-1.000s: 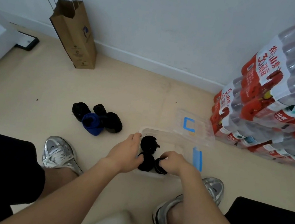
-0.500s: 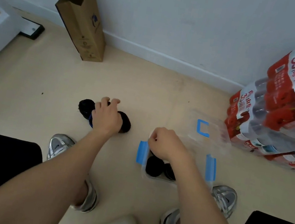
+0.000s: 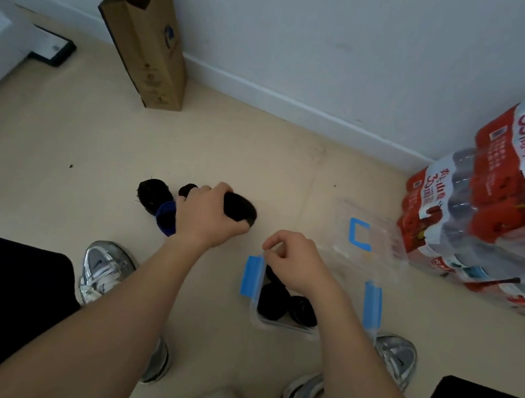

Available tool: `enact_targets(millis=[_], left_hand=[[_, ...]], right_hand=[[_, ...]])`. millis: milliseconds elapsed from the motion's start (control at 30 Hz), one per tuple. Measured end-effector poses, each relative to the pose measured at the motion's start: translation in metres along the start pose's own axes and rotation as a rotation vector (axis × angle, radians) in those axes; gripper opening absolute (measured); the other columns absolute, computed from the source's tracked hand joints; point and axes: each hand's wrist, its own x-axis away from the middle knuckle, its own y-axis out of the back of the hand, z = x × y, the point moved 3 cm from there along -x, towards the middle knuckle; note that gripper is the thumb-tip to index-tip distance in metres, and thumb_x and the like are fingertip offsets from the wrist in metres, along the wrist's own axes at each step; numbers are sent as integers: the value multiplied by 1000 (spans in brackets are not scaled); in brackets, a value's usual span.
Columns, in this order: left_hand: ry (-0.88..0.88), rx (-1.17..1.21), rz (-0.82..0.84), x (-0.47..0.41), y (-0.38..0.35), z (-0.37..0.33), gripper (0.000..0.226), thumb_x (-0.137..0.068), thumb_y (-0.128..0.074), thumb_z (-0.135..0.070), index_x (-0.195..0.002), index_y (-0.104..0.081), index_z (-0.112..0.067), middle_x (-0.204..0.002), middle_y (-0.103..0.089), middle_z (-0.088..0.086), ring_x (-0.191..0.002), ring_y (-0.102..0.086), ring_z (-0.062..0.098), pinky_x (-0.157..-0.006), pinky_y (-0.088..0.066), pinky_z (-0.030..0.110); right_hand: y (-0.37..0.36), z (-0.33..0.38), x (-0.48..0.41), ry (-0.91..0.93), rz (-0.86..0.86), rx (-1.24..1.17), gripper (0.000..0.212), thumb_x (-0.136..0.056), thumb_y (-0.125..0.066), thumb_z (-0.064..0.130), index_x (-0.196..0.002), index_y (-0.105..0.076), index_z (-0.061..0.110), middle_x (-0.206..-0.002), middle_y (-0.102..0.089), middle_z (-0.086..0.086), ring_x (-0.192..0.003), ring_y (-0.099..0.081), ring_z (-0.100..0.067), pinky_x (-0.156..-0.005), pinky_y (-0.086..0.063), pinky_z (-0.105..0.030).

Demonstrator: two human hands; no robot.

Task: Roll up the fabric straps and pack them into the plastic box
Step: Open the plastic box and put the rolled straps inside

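Beige floor (image 3: 46, 197), strap rolls (image 3: 150, 195), plastic box (image 3: 284, 328), paper bag (image 3: 147, 47), btl packs (image 3: 495, 210)

Black strap roll (image 3: 240, 210): matt cloth, slightly fuzzy edge. Blue strap roll (image 3: 166, 217): same matt cloth. Plastic box (image 3: 284, 327): clear hard plastic, glossy. Its clips (image 3: 252, 275): opaque blue plastic, smooth. Lid (image 3: 380, 253): clear glossy plastic too. Paper bag (image 3: 148, 40): brown kraft paper, matt, creased. Floor (image 3: 51, 163): smooth, beige, low sheen. Sneakers (image 3: 103, 268): silver, metallic shine. Bottle packs (image 3: 513, 206): glossy shrink film, wrinkled. Wall (image 3: 316, 34): matt paint.
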Motion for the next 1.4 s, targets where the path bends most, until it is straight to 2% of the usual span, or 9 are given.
enact_targets(millis=[67, 200, 333, 533, 700, 900, 1067, 1200, 1400], left_hand=[[-33, 132, -30, 10, 13, -25, 73, -65, -71, -68, -128, -63, -31, -108, -65, -4, -100, -64, 22, -93, -50, 44], [-109, 219, 24, 39, 24, -71, 73, -58, -68, -69, -118, -64, -29, -100, -60, -8, -89, -64, 17, -72, -57, 37], [-188, 249, 104, 62, 12, -92, 65, -61, -74, -65, -112, -65, -25, -98, -62, -6, -87, -63, 16, -70, -51, 33], [-273, 414, 328, 86, -10, -89, 41, -81, -68, -61, -106, -71, -30, -93, -73, -11, -82, -68, 3, -74, -55, 26], [-446, 9, 256, 105, -36, -85, 19, -93, -60, -26, -107, -70, -18, -107, -66, 1, -102, -64, 28, -86, -54, 42], [-602, -339, 447, 134, -80, -86, 57, -101, -48, -50, -156, -40, -40, -165, -31, 3, -147, -30, 39, -118, -20, 55], [-623, -458, 490, 130, -86, -86, 60, -104, -36, -57, -163, -28, -48, -174, -21, 1, -145, -31, 41, -120, -15, 60], [-619, -434, 468, 122, -85, -90, 59, -96, -46, -59, -154, -44, -47, -161, -36, -1, -132, -41, 37, -111, -21, 59], [-621, -437, 481, 116, -85, -92, 63, -88, -51, -65, -149, -52, -50, -156, -38, -4, -130, -40, 34, -108, -20, 56]], right_hand=[[6, 5, 6, 28, -80, -20, 17, -91, -77, 33, -98, -62, 35, -80, -71, 8, -68, -67, -3, -69, -60, -33], [21, 17, 27, 138, -331, 26, 67, -66, -84, 48, -110, -36, 34, -93, -60, 5, -75, -62, -22, -58, -51, -43], [32, 4, 52, 166, -387, 163, 73, -60, -76, 58, -124, -44, 44, -109, -48, 10, -81, -64, -26, -64, -51, -39], [29, -41, 84, 93, -329, 188, 64, -61, -74, 60, -117, -48, 42, -100, -66, 13, -90, -69, -24, -68, -56, -43], [27, -76, 100, 22, -340, 219, 76, -67, -79, 55, -134, -45, 42, -124, -60, 8, -105, -65, -27, -78, -57, -42], [24, -91, 96, -40, -382, 246, 83, -70, -86, 47, -142, -46, 36, -130, -52, 4, -107, -64, -31, -77, -54, -38], [20, -100, 94, -106, -450, 283, 75, -74, -83, 46, -136, -43, 30, -124, -55, 1, -98, -65, -31, -68, -46, -34], [21, -105, 85, -141, -336, 329, 73, -76, -83, 42, -135, -43, 27, -130, -55, -1, -105, -63, -30, -71, -48, -35], [19, -101, 69, -236, -16, 491, 58, -87, -82, 21, -137, -53, 12, -134, -52, -12, -128, -52, -33, -102, -50, -40]])
